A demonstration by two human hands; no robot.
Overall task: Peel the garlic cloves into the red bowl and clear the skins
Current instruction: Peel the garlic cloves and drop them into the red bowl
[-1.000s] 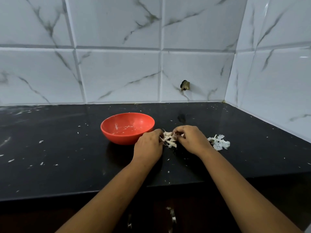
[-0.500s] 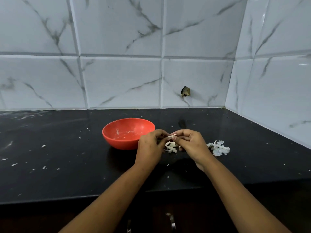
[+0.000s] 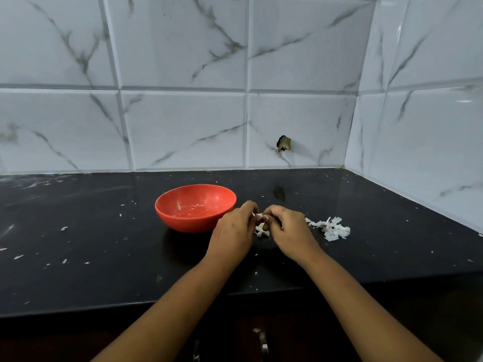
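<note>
A red bowl (image 3: 195,207) stands on the black counter (image 3: 104,257), holding only pale residue and flecks. Just right of it my left hand (image 3: 234,231) and my right hand (image 3: 290,232) meet, and the fingertips of both pinch a small garlic clove (image 3: 259,217) held a little above the counter. A small heap of cloves and skins (image 3: 261,230) lies on the counter under the fingers, partly hidden by both hands. A pile of white garlic skins (image 3: 330,228) lies to the right of my right hand.
Small skin flakes (image 3: 64,228) are scattered over the counter's left half. White marble-look tiles (image 3: 183,126) close off the back and the right side. A small dark fitting (image 3: 283,143) sticks out of the back wall. Cabinet handles (image 3: 262,343) show below the counter's front edge.
Both hands have lifted off the heap of cloves, bringing one clove up between their fingertips. The view has tilted a little; the bowl and skin pile stay put.
</note>
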